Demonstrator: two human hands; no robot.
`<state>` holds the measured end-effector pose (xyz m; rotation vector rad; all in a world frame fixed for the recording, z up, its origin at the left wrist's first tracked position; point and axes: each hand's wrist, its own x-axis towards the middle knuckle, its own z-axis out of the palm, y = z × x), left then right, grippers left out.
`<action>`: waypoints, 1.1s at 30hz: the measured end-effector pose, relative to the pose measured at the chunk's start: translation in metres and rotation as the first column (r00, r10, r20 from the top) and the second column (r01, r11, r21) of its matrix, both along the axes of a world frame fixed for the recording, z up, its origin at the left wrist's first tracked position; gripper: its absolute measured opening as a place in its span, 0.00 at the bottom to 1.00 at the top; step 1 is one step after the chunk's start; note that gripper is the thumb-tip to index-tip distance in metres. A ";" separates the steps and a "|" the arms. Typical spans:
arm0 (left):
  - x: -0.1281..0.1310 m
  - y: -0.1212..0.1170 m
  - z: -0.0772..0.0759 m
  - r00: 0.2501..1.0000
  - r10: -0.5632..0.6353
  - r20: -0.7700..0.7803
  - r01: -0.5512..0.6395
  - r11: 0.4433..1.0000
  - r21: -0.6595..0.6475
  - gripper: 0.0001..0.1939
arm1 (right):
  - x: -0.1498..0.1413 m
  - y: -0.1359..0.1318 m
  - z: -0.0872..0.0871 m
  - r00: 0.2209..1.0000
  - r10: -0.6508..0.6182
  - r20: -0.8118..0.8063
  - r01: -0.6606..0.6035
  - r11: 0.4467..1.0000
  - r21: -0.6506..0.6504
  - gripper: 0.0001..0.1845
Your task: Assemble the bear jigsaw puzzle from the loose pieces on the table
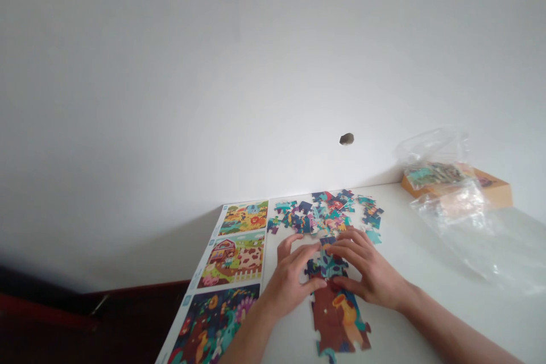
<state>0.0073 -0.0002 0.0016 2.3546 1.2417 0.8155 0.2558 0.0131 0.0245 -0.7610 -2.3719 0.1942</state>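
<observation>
The left hand (290, 281) and right hand (369, 267), thumbs and fingers parted, touch both sides of the partly joined jigsaw strip (330, 310) on the white tabletop (394, 230), while many loose jigsaw pieces (333, 220) beyond appear unplaced.

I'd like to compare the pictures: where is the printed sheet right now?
In the head view, the printed sheet lies along the left edge of the table, with the loose puzzle pieces and left hand to its right.

Left hand (290, 280) and right hand (371, 272) partly hide the joined puzzle (328, 313); the frame's bottom crops the picture sheet (236, 261).
</observation>
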 end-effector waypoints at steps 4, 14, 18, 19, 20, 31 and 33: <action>0.002 -0.003 0.006 1.000 -0.022 -0.004 0.022 0.999 0.028 0.28 | -0.003 -0.003 0.001 1.000 0.030 -0.005 -0.030 0.999 -0.023 0.24; 0.003 -0.003 0.001 1.000 -0.003 -0.011 0.004 0.998 0.060 0.35 | -0.003 -0.001 0.001 1.000 0.001 -0.015 -0.001 1.000 0.007 0.26; 0.003 -0.003 0.004 1.000 -0.005 -0.025 0.007 0.999 0.054 0.30 | -0.003 -0.002 -0.001 1.000 0.026 -0.003 -0.026 0.999 -0.023 0.25; 0.003 -0.003 0.005 1.000 -0.004 -0.020 0.005 0.998 0.057 0.29 | -0.003 -0.002 -0.002 1.000 0.026 -0.005 -0.027 0.999 -0.030 0.25; 0.003 -0.003 0.006 1.000 -0.004 -0.015 0.005 0.998 0.063 0.29 | -0.003 -0.001 -0.003 1.000 0.020 -0.014 -0.020 0.999 -0.037 0.25; 0.002 -0.003 0.010 1.000 -0.012 -0.018 0.014 0.992 0.125 0.27 | 0.002 0.006 -0.013 0.990 -0.077 -0.122 0.061 0.989 -0.135 0.12; 0.002 -0.003 0.011 1.000 -0.011 -0.021 0.013 0.992 0.126 0.26 | 0.003 0.005 -0.009 0.994 -0.049 -0.094 0.038 0.993 -0.113 0.16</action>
